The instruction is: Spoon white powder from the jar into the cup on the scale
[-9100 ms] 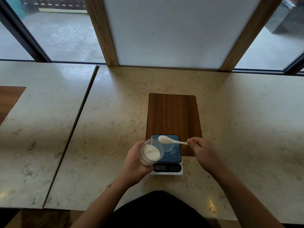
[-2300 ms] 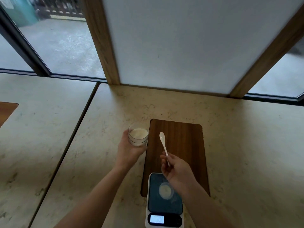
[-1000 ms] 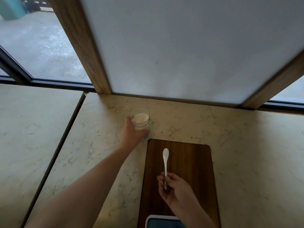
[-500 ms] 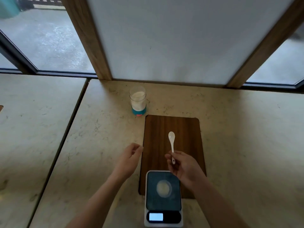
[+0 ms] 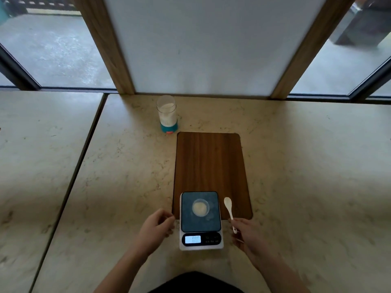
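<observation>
Left hand: I see my left hand in the lower middle of the frame, just left of the scale; its fingers are loosely curled and it holds nothing.
Right hand: my right hand sits just right of the scale, pinching the handle end of the spoon.
Spoon: the white spoon points up-frame from my fingers, its bowl over the lower right corner of the board; I cannot tell whether it touches the wood.
Scale: the scale lies in the lower middle, its far half on the board, its display lit but the digits too blurred for me to read.
Cup: a small clear cup stands at the middle of the scale's dark platform with white powder in it.
Jar: the jar stands upright and open in the upper middle, part full of white powder, its base teal, just beyond the board's far left corner.
Board: the brown wooden board lies flat on the pale marble counter.
</observation>
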